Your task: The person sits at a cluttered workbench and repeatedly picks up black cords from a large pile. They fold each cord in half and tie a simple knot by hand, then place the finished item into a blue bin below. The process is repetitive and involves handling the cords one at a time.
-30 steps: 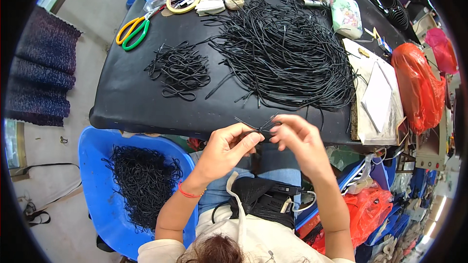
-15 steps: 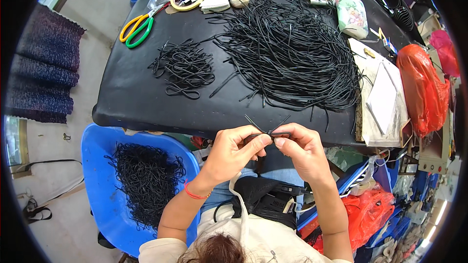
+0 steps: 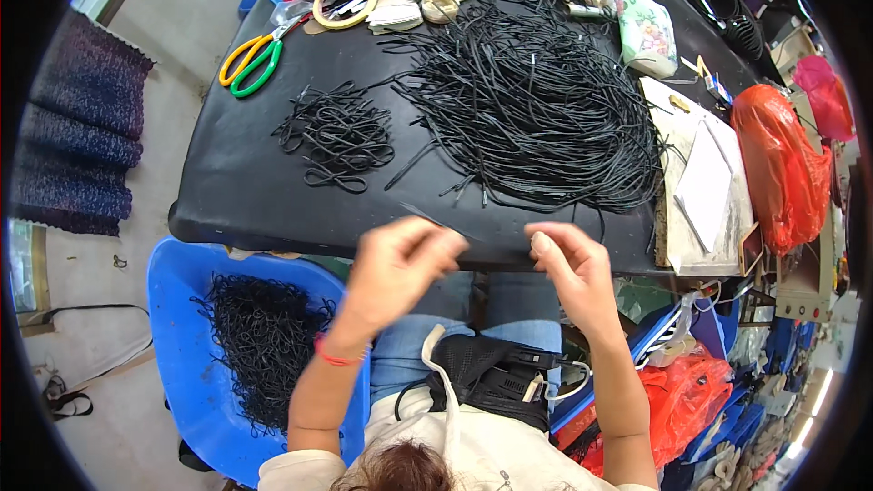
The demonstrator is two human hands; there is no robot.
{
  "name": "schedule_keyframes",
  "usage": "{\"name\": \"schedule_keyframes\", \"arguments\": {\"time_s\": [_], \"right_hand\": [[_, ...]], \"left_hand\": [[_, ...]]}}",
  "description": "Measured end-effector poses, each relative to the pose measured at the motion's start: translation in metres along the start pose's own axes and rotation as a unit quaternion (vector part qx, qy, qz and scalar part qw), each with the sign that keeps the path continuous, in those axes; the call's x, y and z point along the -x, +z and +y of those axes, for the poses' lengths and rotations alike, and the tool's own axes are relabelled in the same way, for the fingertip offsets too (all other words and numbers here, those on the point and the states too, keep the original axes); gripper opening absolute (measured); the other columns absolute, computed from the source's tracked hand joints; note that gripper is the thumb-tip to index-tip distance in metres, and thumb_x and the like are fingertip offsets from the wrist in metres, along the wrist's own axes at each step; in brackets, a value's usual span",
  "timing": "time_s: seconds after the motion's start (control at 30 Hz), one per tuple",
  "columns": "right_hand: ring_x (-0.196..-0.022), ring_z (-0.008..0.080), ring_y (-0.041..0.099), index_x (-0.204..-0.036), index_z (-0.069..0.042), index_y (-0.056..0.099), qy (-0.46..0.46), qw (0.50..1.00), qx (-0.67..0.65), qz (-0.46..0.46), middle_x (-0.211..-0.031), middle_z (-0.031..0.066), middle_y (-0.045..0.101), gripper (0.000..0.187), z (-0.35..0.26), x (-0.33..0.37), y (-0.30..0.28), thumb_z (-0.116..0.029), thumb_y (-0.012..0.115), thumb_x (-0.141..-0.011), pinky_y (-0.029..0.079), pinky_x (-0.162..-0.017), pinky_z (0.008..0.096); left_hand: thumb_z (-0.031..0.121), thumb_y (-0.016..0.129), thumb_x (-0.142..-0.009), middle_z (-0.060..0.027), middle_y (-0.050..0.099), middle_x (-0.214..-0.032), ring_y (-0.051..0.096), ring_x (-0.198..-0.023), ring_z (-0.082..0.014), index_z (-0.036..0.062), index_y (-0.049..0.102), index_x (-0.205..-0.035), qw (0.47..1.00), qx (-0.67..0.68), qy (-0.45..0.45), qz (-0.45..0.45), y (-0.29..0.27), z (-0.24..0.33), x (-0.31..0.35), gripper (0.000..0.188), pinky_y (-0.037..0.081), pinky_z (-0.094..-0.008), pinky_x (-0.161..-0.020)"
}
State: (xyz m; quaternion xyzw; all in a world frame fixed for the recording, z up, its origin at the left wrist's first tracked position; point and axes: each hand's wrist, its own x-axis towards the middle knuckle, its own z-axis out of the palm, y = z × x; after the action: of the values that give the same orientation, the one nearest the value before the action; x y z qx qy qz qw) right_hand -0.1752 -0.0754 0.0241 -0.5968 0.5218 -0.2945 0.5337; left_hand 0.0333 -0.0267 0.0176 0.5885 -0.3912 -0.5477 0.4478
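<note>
My left hand [image 3: 400, 268], somewhat blurred, is closed on a black cord [image 3: 421, 213]; a thin piece of it sticks out above the fingers, and the rest is hidden. My right hand [image 3: 575, 271] is held apart from it at the table's front edge, fingers loosely bent and nothing visible in them. Beyond both hands lies a large heap of straight black cords [image 3: 546, 118]. A smaller pile of looped black cords [image 3: 336, 136] sits to its left.
A blue tub [image 3: 168, 327] with many tangled black cords stands at lower left. Scissors [image 3: 253, 64] with yellow and green handles, tape rings [image 3: 346, 2], a tissue pack [image 3: 647, 32], a pale board [image 3: 673, 209] and a red plastic bag [image 3: 773, 173] lie around the black tabletop [image 3: 236, 191].
My hands were together on a knotted black cord over the table edge. They have come apart: the left moved left with the cord, the right let go and shifted slightly right.
</note>
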Motion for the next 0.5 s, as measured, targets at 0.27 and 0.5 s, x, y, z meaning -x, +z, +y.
{"name": "schedule_keyframes", "arguments": {"time_s": [0.27, 0.5], "right_hand": [[-0.076, 0.0238, 0.05, -0.085, -0.002, 0.06, -0.369, 0.86, 0.345, 0.069, -0.084, 0.0078, 0.052, 0.014, -0.001, -0.04, 0.009, -0.006, 0.065, -0.072, 0.04, -0.066, 0.0333], [-0.08, 0.0237, 0.047, -0.085, -0.001, 0.055, -0.39, 0.792, 0.464, 0.076, -0.087, 0.0083, 0.05, 0.014, 0.019, -0.055, 0.017, -0.005, 0.058, -0.072, 0.037, -0.07, 0.0342]], "left_hand": [[0.023, 0.073, -0.072, -0.0102, 0.053, -0.097, 0.049, -0.086, -0.0218, 0.0034, 0.06, -0.091, 0.814, -0.413, 0.156, 0.378, -0.071, 0.012, -0.038, 0.03, 0.039, -0.0328, -0.074], [0.007, 0.066, -0.072, -0.0066, 0.056, -0.109, 0.047, -0.108, -0.027, 0.0095, 0.064, -0.1, 0.757, -0.449, 0.415, 0.231, -0.003, -0.001, -0.023, 0.028, 0.036, -0.0388, -0.091]]}}
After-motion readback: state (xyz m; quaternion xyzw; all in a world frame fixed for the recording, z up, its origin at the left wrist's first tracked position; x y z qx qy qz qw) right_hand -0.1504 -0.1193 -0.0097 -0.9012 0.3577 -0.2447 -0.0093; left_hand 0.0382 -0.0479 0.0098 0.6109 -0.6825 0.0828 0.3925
